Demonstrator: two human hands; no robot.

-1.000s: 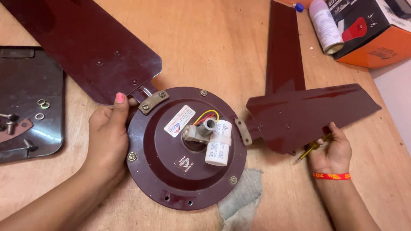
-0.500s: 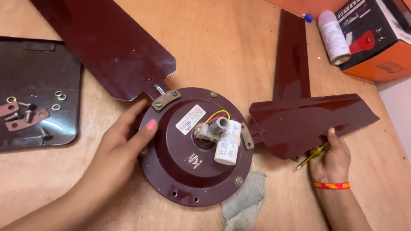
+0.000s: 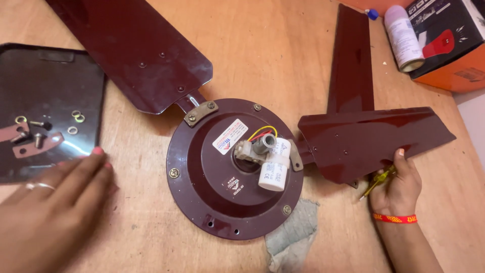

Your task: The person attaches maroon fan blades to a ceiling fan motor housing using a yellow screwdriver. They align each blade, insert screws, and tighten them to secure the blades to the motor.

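While the right hand (image 3: 399,187) grips a screwdriver (image 3: 376,181) under the blade (image 3: 369,139), the spread left hand (image 3: 55,202) hovers beside the tray (image 3: 50,86)

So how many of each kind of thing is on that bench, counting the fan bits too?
Fan blades: 3
Motor housing: 1
Dark tray: 1
Spray can: 1
Box: 1
Rag: 1
Screwdriver: 1
Total: 9

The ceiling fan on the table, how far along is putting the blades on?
Looks done: one blade sits bracketed to the motor housing. In hand: the right hand grips a screwdriver under the second blade. Left: a third blade lies loose; screws and washers wait by the left hand.
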